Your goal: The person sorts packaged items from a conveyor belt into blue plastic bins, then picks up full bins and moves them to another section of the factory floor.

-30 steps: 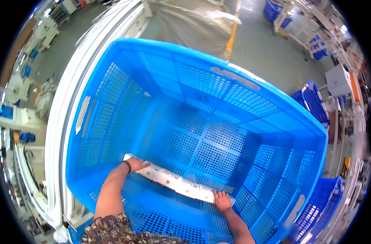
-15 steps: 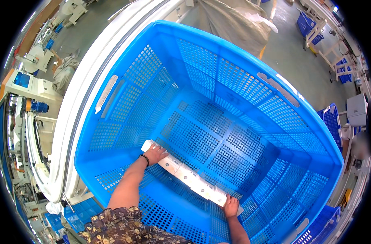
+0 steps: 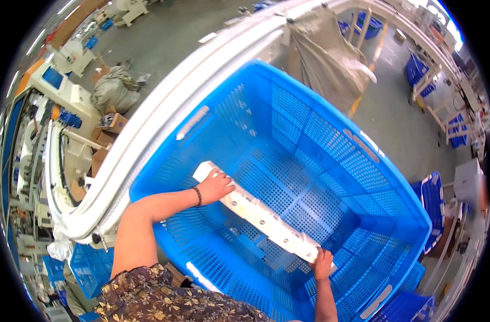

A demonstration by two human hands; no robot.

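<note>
The left hand [image 3: 215,186] grasps the white carton row [image 3: 269,222] near one end; the right hand [image 3: 323,263] grasps the opposite end. The row is inside the blue perforated crate [image 3: 320,126]. Beyond: beige cloth cover [image 3: 323,64].

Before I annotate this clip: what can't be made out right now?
Head: underside of the long white stack, turned away from the camera.
Head: the stack's surface under the left hand and right hand, covered by them.
Head: detail of the dark marks on it, too small.
Head: rest of the right forearm, cut off by the lower edge.
</note>
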